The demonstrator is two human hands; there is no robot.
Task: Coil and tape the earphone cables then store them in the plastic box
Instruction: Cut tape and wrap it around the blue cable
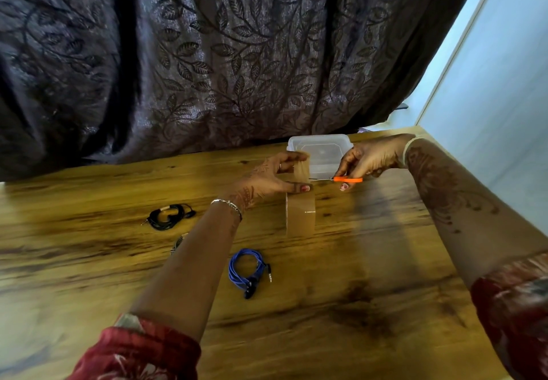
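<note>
- Red patterned sleeves (142,353) cover both arms at the near edge, above a wooden table (370,276).
- The blue earphone cable (247,270) lies coiled on the table near the middle, just right of the left forearm, with its plug pointing right.
- Another cable (178,243) peeks out from behind the left forearm; most of it is hidden.
- Farther and to the left, the black earphone cable (169,216) lies coiled, with a pale band across its far side.
- The tape roll (300,216) stands on edge on the table, between the hands and the blue coil.
- The left hand (267,178), with a bracelet (228,203) on its wrist, pinches the tape strip (302,169) pulled up from the roll, thumb at the near end and fingers at the far end, so that the strip is held stretched.
- The right hand (367,160) grips the orange-handled scissors (347,179), blades pointing left and reaching the strip's right edge; whether the blades are parted is too small to tell.
- The plastic box (320,151) sits at the table's far edge behind both hands, lid on.
- A dark leaf-patterned curtain (207,53) hangs beyond, with a pale wall (504,83) at right.
</note>
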